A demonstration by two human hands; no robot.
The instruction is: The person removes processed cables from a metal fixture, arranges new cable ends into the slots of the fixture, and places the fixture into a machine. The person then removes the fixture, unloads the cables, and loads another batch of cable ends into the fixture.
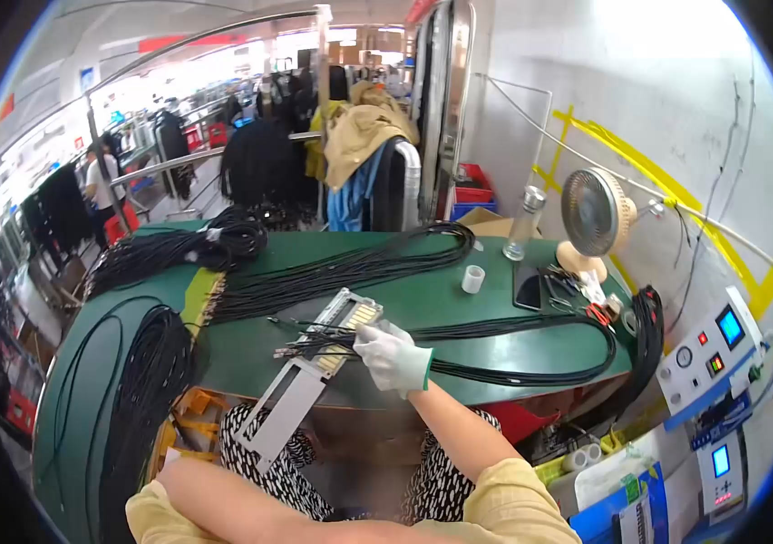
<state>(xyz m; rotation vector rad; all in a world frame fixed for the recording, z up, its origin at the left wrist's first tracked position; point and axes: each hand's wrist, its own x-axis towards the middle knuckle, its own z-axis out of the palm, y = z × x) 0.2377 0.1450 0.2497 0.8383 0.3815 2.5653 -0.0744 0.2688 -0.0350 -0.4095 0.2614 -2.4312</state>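
Note:
My right hand (391, 358), in a white glove with a green cuff, is closed around a bundle of black cables (513, 370). The bundle loops out to the right across the green table, and its loose ends lie to the left of the glove. Beneath those ends is a metal fixture (291, 403) with a row of yellowish slots; its long plate slants over the table's front edge toward my lap. My left forearm (232, 503) crosses the bottom of the view, but its hand is out of sight.
More black cable bundles (155, 381) lie left and at the back of the green table (350, 263). A white roll (473, 279), a glass bottle (524, 223), a phone (528, 286), scissors (598, 314) and a fan (593, 218) stand or lie right. Control boxes (708, 358) sit far right.

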